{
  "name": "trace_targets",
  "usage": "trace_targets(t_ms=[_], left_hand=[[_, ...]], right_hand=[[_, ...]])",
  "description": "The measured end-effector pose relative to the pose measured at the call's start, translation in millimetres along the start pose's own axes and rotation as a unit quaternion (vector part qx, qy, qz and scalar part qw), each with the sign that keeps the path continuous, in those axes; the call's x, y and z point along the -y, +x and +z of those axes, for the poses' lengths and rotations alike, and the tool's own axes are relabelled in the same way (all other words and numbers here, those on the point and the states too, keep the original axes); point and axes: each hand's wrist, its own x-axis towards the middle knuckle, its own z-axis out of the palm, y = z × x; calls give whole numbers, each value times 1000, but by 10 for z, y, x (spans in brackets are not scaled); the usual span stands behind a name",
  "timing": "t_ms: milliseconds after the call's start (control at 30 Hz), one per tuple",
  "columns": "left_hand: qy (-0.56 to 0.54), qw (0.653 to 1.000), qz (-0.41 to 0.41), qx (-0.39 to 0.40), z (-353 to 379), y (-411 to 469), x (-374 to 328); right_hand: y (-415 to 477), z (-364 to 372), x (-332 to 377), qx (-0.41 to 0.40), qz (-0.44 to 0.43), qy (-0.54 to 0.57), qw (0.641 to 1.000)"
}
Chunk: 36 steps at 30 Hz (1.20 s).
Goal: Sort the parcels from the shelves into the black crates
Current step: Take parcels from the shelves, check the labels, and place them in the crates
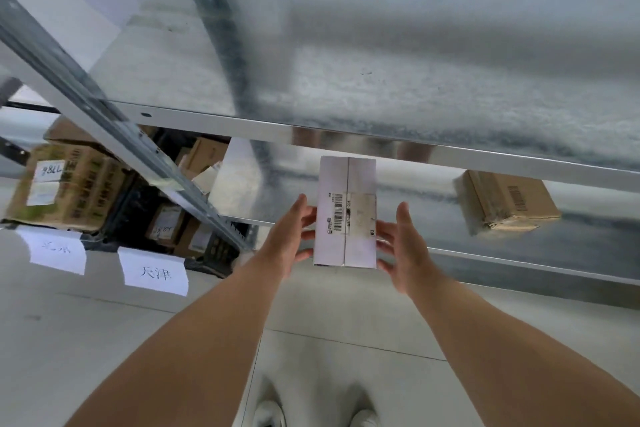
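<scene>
1. Forearms (214, 333) reach out from the bottom edge, bare, with the left hand (291, 236) and right hand (407, 246) apart at the width of a box (346, 215).
2. Shelf (415, 80): grey metal, blurred, above and beyond both hands. A lower level runs behind them.
3. Crates (130, 208): black, left of the left hand, beyond a slanting metal post. They hold brown cartons (65, 184).
4. Parcel (505, 201): brown, barcode on top, on the lower level well right of the right hand.
5. Box: white, with a centre seam and barcode sticker, held between the two hands at the front edge of the lower level. I cannot tell whether it rests on that level.
6. Hands: each has spread, nearly straight fingers pressed to its own side of the box, thumb raised clear.
7. Labels (156, 273): two white paper sheets with handwriting, fixed to the crates' near edge, left of the left forearm.
8. Shoes (270, 412): white toes on the pale floor (104, 315), between the forearms.
</scene>
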Motion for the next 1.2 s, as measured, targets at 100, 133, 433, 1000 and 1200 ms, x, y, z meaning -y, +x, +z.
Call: trace_targets(t_ms=[100, 133, 433, 1000, 1200], left_hand=[[-24, 1000, 0, -5, -201, -155, 59], [-33, 999, 0, -9, -273, -212, 84], [-87, 995, -15, -38, -975, -859, 80], [-152, 982, -16, -114, -3094, -2155, -57], [-161, 969, 7, -189, -4010, -2619, -290]], right_hand=[[-171, 211, -64, 12, 0, 6, 1000], [-228, 277, -90, 17, 1, 3, 1000], [-883, 934, -264, 20, 20, -10, 1000], [-2201, 3122, -529, 112, 0, -145, 983], [-2657, 4236, -487, 156, -16, -181, 971]])
